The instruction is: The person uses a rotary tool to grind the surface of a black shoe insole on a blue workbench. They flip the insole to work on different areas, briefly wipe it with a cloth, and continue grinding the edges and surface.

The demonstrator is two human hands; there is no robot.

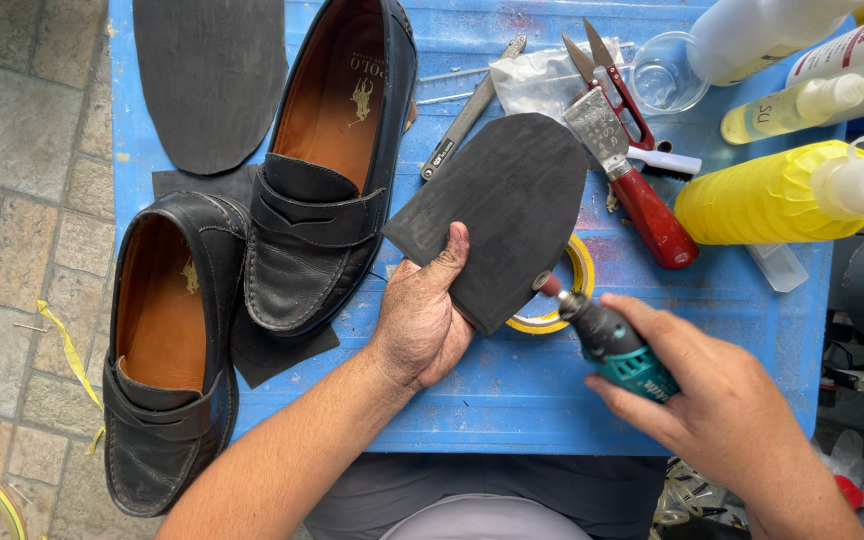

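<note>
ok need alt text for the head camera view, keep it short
A left hand holds a dark grey rubber sole piece while the right hand presses a teal rotary tool to its edge, above a blue table. Two black leather loafers and a yellow squeeze bottle lie nearby.

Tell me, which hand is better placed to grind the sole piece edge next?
The right hand, probably. It already grips the rotary tool, whose tip sits at the edge of the sole piece. The left hand is busy holding that piece.
</note>
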